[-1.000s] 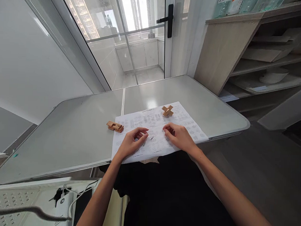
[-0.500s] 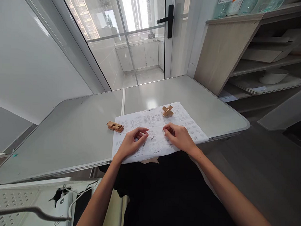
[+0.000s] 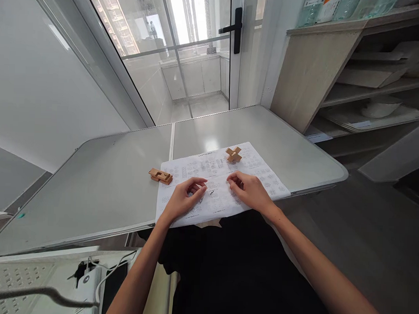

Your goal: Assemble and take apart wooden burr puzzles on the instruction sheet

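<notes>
A printed instruction sheet (image 3: 218, 204) covered in small diagrams lies on the table near its front edge. My left hand (image 3: 186, 197) rests on its left half, loosely curled, with a gap between thumb and fingers and nothing held. On the right half lies my right hand (image 3: 247, 188), likewise relaxed, thumb and fingers slightly apart and holding nothing. An assembled cross-shaped wooden burr puzzle (image 3: 233, 154) sits on the sheet beyond my right hand. Notched wooden puzzle pieces (image 3: 160, 176), stacked together, lie at the sheet's left edge, up and left of my left hand.
The grey-topped table (image 3: 101, 185) extends to both sides and back to a glass door with a black handle (image 3: 237, 30). To the right stands a wooden shelf unit (image 3: 312, 73) with bottles on top. Below left, a white perforated surface holds keys (image 3: 78, 274) and a cable.
</notes>
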{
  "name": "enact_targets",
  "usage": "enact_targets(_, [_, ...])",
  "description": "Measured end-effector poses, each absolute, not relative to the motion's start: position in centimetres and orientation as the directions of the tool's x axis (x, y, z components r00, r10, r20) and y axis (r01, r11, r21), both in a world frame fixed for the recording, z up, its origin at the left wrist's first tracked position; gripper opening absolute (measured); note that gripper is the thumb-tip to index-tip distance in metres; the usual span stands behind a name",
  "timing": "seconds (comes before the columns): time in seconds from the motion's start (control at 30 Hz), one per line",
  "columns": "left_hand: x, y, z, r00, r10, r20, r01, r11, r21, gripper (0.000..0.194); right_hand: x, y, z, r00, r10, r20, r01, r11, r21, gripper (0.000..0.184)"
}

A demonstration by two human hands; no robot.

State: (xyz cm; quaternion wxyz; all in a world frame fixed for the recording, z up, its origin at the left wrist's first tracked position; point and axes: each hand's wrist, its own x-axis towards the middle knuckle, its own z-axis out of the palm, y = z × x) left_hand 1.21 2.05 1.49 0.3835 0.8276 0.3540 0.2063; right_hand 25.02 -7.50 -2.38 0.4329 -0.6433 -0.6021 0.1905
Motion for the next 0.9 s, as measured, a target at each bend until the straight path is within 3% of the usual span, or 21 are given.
enact_targets(0.9, [1.19, 2.11, 1.34, 0.674, 0.735, 0.074, 0.423, -0.467, 0.777, 0.037, 24.96, -7.48, -2.36, 0.209, 0.941, 0.267, 0.612, 0.087, -0.786, 0.016])
